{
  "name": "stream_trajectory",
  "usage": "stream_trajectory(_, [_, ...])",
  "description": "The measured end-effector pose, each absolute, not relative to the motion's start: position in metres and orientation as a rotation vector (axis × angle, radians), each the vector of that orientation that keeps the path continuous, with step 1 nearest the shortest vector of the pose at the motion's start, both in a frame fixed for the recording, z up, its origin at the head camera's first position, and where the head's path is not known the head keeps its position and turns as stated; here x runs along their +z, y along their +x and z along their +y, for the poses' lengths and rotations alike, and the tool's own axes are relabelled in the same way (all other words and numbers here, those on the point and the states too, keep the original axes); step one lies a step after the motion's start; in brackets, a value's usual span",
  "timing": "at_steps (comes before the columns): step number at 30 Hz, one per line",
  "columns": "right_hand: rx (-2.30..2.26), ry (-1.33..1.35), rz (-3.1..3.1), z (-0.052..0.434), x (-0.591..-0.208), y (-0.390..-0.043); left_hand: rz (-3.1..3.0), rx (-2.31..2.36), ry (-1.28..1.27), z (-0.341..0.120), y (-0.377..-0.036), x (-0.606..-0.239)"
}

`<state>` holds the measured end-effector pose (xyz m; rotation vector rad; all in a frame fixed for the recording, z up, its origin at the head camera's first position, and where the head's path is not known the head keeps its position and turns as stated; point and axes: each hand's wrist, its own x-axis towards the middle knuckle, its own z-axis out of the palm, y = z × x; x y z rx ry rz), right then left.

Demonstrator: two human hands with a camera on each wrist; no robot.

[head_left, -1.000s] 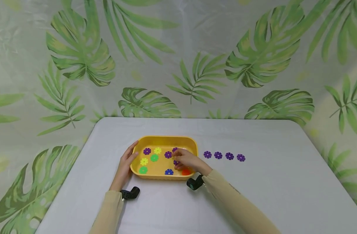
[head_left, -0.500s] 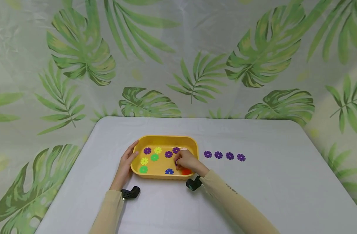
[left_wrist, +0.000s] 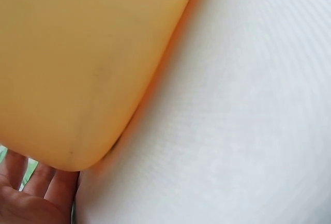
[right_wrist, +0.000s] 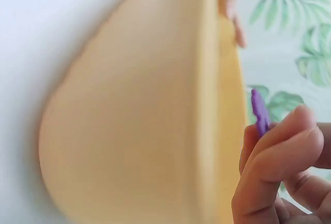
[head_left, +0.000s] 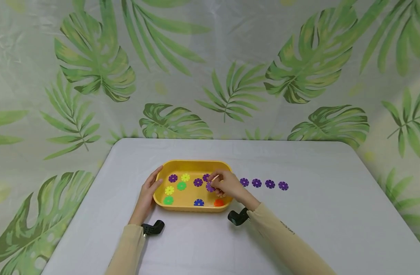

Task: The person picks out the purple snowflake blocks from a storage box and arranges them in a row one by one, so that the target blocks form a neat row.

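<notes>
My right hand (head_left: pixel 227 186) pinches a purple snowflake disc (head_left: pixel 210 186) over the right half of a yellow plastic tray (head_left: pixel 192 209). In the right wrist view that purple disc (right_wrist: pixel 259 112) stands edge-on between fingers and thumb. The tray's left end is gripped by my left hand (head_left: pixel 148 194), thumb at the rim and fingers along the outer wall; the left wrist view shows some of those fingers (left_wrist: pixel 59 189) against the tray's corner. Several more discs lie inside the tray: purple (head_left: pixel 173 178), yellow (head_left: pixel 169 190), green (head_left: pixel 181 186), blue (head_left: pixel 198 202) and red-orange (head_left: pixel 219 203).
To the tray's right, a row of several purple discs (head_left: pixel 257 183) lies on the white-covered table (head_left: pixel 320 214). Behind the table hangs a leaf-patterned curtain (head_left: pixel 230 95). Each wrist wears a black camera (head_left: pixel 238 217).
The right hand reached down among the discs, picked up a purple one and has lifted it, shifting slightly right. The left hand and the tray have stayed in place.
</notes>
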<state>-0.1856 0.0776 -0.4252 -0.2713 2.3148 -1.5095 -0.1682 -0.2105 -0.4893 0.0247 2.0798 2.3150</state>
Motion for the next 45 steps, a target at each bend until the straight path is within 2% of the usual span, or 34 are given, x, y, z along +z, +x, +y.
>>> stream_trajectory(9, [-1.544, -0.189, 2.401, 0.158, -0.421, -0.193, 2.122, 2.295, 0.028, -0.212, -0.169, -0.495])
stream_trajectory(18, [-1.582, 0.006, 2.492, 0.257, -0.447, -0.19, 2.142, 2.281, 0.032, -0.212, -0.17, -0.497])
stream_trajectory(25, [-1.529, 0.192, 2.548, 0.307, -0.464, -0.182, 2.137, 2.276, 0.006, -0.212, -0.17, -0.496])
stream_trajectory(36, [-1.402, 0.234, 2.654, 0.326, -0.476, -0.178, 2.104, 2.291, 0.0, -0.21, -0.17, -0.495])
stream_trajectory(45, [-1.449, 0.147, 2.676, 0.3, -0.462, -0.182, 2.095, 2.313, 0.015, -0.211, -0.17, -0.496])
